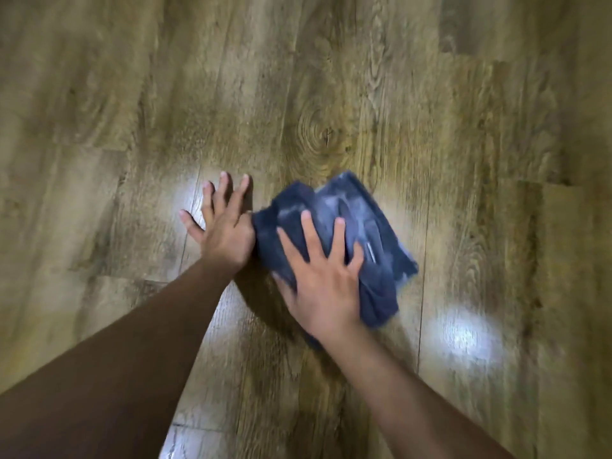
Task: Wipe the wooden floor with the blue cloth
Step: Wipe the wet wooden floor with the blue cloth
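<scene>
Now your left hand point(222, 226) lies flat with spread fingers on the brown wood-grain plank floor point(331, 94), bracing; just beside it your right hand point(323, 279) presses the crumpled blue cloth point(371, 233) down, fingers splayed. Mid-wipe, I'd judge, with much floor left.

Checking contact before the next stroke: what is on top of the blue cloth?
The right hand lies spread on the blue cloth. The floor beneath the cloth is hidden.
</scene>
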### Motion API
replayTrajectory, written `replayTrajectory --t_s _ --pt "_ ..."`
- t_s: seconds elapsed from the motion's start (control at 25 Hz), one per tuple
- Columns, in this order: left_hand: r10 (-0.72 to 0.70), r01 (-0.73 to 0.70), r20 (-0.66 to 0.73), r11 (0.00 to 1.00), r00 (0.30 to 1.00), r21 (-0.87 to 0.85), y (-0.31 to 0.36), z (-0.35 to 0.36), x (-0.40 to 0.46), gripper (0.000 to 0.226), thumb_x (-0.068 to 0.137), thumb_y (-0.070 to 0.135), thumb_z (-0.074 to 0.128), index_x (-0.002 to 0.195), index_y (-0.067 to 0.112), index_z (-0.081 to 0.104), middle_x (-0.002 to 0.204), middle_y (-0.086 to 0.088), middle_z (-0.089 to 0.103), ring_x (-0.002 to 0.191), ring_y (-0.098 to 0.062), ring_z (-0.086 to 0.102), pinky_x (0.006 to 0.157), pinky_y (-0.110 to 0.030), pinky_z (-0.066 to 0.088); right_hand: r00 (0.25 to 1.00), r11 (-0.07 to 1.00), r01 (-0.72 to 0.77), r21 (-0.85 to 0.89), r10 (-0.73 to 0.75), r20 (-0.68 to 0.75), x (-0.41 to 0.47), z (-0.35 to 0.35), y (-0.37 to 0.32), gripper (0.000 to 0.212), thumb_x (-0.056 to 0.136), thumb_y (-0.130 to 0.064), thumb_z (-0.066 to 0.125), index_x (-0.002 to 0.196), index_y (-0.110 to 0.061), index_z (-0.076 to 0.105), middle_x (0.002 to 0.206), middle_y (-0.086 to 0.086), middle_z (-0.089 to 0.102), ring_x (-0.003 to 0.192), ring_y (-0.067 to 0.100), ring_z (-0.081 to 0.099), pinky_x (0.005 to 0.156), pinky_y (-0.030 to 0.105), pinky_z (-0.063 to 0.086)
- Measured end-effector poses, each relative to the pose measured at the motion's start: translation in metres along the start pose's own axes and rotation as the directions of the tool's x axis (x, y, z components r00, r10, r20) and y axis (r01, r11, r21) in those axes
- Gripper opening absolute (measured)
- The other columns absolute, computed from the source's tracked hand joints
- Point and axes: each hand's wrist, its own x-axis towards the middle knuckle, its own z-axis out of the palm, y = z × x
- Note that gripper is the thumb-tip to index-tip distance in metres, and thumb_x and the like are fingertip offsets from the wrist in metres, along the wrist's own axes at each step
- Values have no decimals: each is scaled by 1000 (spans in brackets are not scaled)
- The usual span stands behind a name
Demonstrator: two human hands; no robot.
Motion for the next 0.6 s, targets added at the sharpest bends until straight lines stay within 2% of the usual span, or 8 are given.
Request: replayTrajectory --t_s 0.04,0.08,0.16,0.28,0.4,0.52,0.6 --pt "-1 -3 -105 999 994 -39 -1 2 1 53 94 23 41 144 37 47 163 5 26 153 -17 10 116 -60 -8 999 999 33 -13 -33 0 -26 6 11 73 90 -65 42 156 -41 20 167 2 6 147 49 11 104 70 21" --pt "2 -3 -201 1000 980 -7 -3 3 7 48 88 25 40 134 28 56 152 -3 39 145 -23 24 114 -60 6 998 997 68 -41 -68 -4 -47 10 28 76 89 -67 43 156 -41 19 168 0 6 148 48 11 103 71 23" --pt "42 -10 -306 994 951 106 -4 -2 32 45 85 31 37 123 19 56 137 -10 47 130 -30 36 104 -57 22 999 996 53 -76 -54 -9 -60 6 71 81 85 -73 43 156 -43 19 167 -4 8 149 44 13 101 69 27" --pt "89 -30 -341 984 936 176 -7 -4 67 49 91 36 41 139 29 46 157 -3 36 146 -22 28 107 -62 18 995 990 -99 -99 99 -2 -34 -14 124 84 81 -78 41 155 -45 20 167 -9 7 148 43 15 99 67 31" --pt "110 -27 -383 976 917 215 -8 7 73 54 89 40 39 142 35 44 161 1 34 151 -18 23 109 -65 18 960 956 -280 -91 281 0 29 -33 158 78 85 -79 31 154 -48 15 167 -8 5 146 47 14 100 72 26" --pt "108 -13 -402 973 909 231 -12 6 74 52 89 40 39 141 34 45 160 1 36 149 -20 25 110 -64 20 878 878 -479 9 479 -9 112 -46 156 74 89 -77 27 155 -46 14 167 -4 4 144 52 12 103 76 16" --pt "118 -16 -396 968 911 252 -12 5 77 51 90 40 40 141 34 44 160 0 36 149 -21 25 111 -64 21 856 855 -515 57 517 -19 169 -52 130 72 92 -73 29 156 -43 15 167 -1 3 143 55 10 106 78 12"
